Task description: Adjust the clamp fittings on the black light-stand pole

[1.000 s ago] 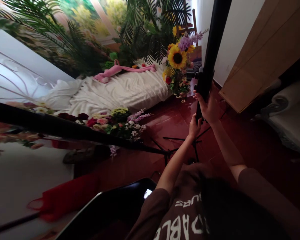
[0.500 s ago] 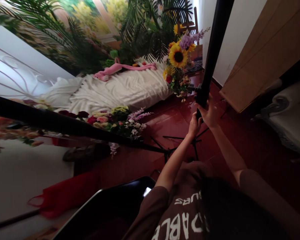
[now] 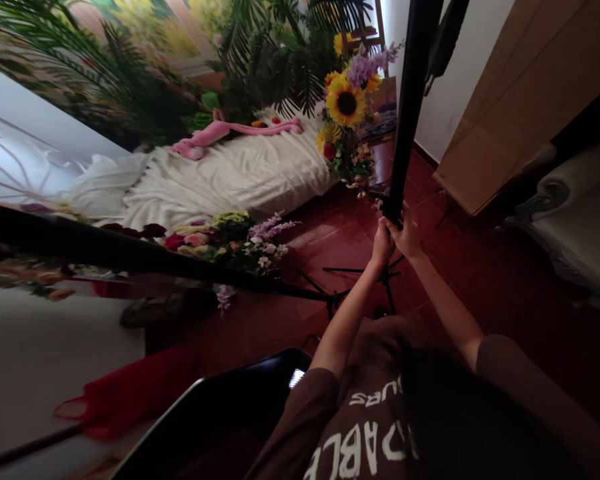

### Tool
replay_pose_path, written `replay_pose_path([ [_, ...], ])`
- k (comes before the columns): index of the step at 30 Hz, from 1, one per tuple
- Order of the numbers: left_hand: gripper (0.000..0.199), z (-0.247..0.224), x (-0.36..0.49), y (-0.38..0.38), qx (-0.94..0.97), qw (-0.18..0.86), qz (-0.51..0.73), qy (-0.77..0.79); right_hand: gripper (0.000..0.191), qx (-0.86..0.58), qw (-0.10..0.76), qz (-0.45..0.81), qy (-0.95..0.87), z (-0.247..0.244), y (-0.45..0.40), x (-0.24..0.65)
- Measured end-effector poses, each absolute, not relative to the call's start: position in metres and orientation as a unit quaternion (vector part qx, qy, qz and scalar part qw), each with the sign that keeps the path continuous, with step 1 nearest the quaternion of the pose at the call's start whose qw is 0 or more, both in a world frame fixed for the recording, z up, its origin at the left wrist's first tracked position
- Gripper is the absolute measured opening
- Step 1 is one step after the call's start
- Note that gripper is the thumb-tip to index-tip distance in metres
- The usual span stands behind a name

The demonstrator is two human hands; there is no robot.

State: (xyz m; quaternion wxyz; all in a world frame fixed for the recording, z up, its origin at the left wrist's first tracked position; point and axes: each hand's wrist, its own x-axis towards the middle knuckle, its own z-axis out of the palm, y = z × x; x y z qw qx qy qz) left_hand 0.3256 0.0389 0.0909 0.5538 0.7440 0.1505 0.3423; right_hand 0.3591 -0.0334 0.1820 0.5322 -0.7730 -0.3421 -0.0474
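Observation:
A black light stand (image 3: 405, 127) rises from the floor, its spread legs (image 3: 387, 293) partly behind my forearms. My left hand (image 3: 383, 245) is closed around the pole just under its dark collar (image 3: 391, 204). Against the pole's right side sits my right hand (image 3: 408, 235), its fingers curled at the collar and its thumb near my left hand. The far sides of both grips are hidden. A dark elongated piece (image 3: 445, 43) hangs beside the upper pole.
A second black pole (image 3: 130, 257) slants across the left. Beyond stands a white-draped bed (image 3: 240, 170) with a pink plush toy (image 3: 205, 139). Sunflowers (image 3: 347, 100) and other flowers (image 3: 220, 240) edge it. A cardboard panel (image 3: 485, 133) leans right; a red bag (image 3: 130, 393) lies lower left.
My hands are slightly lower in view and closer together on the pole. The dark hanging piece has come into view beside the upper pole. The whole scene has shifted slightly left.

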Motion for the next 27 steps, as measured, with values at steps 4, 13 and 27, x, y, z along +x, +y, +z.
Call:
replay_pose_path([
  [4,0.047,0.093,0.325,0.038,0.739,0.553,0.355,0.148,0.056,-0.760,0.539,-0.046,-0.361,0.178,-0.042,0.363],
  [13,0.039,0.099,0.324,0.035,0.755,0.526,0.356,0.165,0.036,-0.753,0.557,-0.073,-0.343,0.157,-0.090,0.356],
  [27,0.037,0.109,0.320,0.034,0.751,0.544,0.333,0.170,0.044,-0.753,0.586,0.001,-0.299,0.162,-0.097,0.368],
])
